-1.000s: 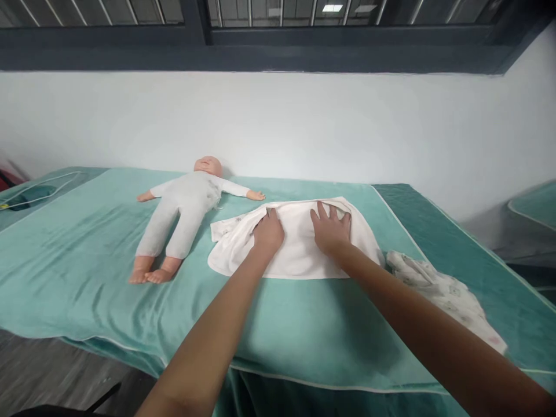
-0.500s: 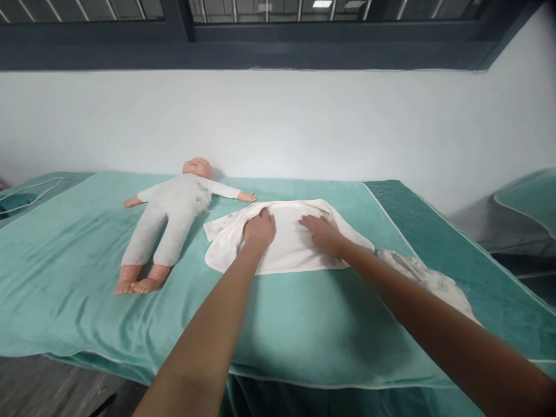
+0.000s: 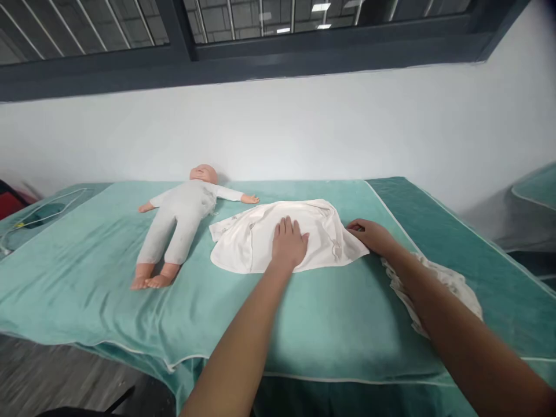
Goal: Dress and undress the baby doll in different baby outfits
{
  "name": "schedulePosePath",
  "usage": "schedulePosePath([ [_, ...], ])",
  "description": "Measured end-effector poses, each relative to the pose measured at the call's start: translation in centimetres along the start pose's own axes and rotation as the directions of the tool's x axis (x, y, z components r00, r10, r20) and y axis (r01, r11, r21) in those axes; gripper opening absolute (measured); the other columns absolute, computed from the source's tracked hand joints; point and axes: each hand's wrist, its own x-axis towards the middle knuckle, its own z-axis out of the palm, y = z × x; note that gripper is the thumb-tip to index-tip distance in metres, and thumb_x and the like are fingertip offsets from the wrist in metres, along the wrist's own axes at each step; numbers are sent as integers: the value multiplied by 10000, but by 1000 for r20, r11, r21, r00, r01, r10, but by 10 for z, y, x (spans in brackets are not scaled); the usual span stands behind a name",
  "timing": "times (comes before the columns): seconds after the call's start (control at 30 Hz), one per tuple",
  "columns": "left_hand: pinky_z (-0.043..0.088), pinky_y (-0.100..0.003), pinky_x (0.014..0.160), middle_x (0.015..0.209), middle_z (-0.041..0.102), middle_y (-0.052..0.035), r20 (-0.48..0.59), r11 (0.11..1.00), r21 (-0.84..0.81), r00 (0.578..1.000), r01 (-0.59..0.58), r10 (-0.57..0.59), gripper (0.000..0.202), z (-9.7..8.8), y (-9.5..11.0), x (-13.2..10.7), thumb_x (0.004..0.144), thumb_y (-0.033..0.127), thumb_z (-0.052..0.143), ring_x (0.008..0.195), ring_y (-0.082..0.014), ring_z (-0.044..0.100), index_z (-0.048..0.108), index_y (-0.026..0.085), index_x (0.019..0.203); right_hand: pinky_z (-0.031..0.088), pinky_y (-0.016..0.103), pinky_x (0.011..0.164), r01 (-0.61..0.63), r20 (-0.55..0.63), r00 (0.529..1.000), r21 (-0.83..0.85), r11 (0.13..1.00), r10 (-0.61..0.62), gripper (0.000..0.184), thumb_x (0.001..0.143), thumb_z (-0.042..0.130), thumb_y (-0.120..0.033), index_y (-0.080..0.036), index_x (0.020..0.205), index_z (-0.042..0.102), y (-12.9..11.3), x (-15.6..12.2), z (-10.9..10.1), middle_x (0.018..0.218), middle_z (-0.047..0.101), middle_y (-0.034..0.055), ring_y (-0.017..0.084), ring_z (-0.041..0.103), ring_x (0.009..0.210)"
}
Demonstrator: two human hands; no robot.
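Observation:
A white baby garment (image 3: 252, 237) lies spread on the teal bed cover (image 3: 87, 260). My left hand (image 3: 289, 243) rests flat on its middle, fingers stretched out. Over at the garment's right edge is my right hand (image 3: 369, 234), its fingers curled at the cloth's corner. Left of the garment a baby doll (image 3: 178, 223) in a pale suit lies on its back, arms out, head toward the wall.
A second crumpled patterned cloth (image 3: 443, 284) lies to the right, partly under my right forearm. The white wall (image 3: 304, 133) runs behind the bed. Another teal-covered surface (image 3: 536, 191) shows at far right; the bed's front edge drops to a dark floor.
My left hand slid right to the garment's middle. My right hand moved off the top of the cloth to its right edge and curled. The right side of the garment now lies rumpled.

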Motion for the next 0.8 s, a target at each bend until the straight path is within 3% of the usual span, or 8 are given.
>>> schedulePosePath([
  [0.13,157,-490,1243,1633,218,-129,17,998,-25,998,-53,54,685,7,25,3,984,496,141,1518,-312,152,331,123,1527,424,268,617,40,268,958,237,971,-105,436,810,582,-627,-206,848,684,-9,-7,0,789,709,26,188,616,706],
  [0.23,145,-524,1239,1634,234,-95,2,995,-34,995,-97,97,662,12,40,10,984,480,128,1515,-311,161,348,160,1521,398,252,591,18,345,926,364,931,-153,456,795,608,-649,-194,811,635,-15,-9,-3,716,646,-4,150,551,645],
  [0.33,135,-545,1235,1642,215,-73,35,993,-12,992,-121,122,614,11,49,17,977,420,194,1517,-302,155,344,179,1521,428,254,638,16,323,921,527,850,-218,405,806,642,-607,-214,896,602,-22,-15,-4,790,647,-10,147,561,702],
  [0.43,130,-552,1234,1647,189,-92,80,986,43,984,-163,159,710,7,51,22,893,427,432,1519,-315,130,294,164,1538,488,293,826,33,251,923,703,710,-291,403,796,708,-515,-259,1082,586,-29,-24,-5,1079,665,28,188,608,970],
  [0.53,137,-556,1233,1645,185,-111,108,979,93,979,-183,172,836,8,50,27,805,387,578,1518,-327,127,270,150,1545,471,364,993,75,196,909,790,608,-367,537,804,723,-449,-327,1285,517,-31,-27,-3,1391,532,52,228,526,1236],
  [0.6,145,-563,1232,1648,188,-73,87,981,101,983,-168,159,757,13,51,28,838,355,543,1520,-313,138,298,205,1539,477,392,1008,122,186,893,777,618,-411,689,764,764,-429,-356,1372,449,-29,-26,3,1483,439,65,249,485,1294],
  [0.67,137,-596,1228,1643,209,-33,42,983,88,987,-158,155,664,20,54,29,879,346,490,1522,-311,135,339,271,1522,511,390,959,170,173,892,727,665,-417,827,706,807,-432,-356,1420,396,-27,-22,10,1462,436,89,250,523,1235],
  [0.8,125,-614,1233,1603,310,-41,-8,982,11,982,-187,187,631,30,61,27,877,319,496,1516,-327,153,393,292,1499,546,337,810,218,77,937,630,745,-339,784,742,752,-488,-310,1419,400,-30,-17,23,1215,542,66,156,597,874],
])
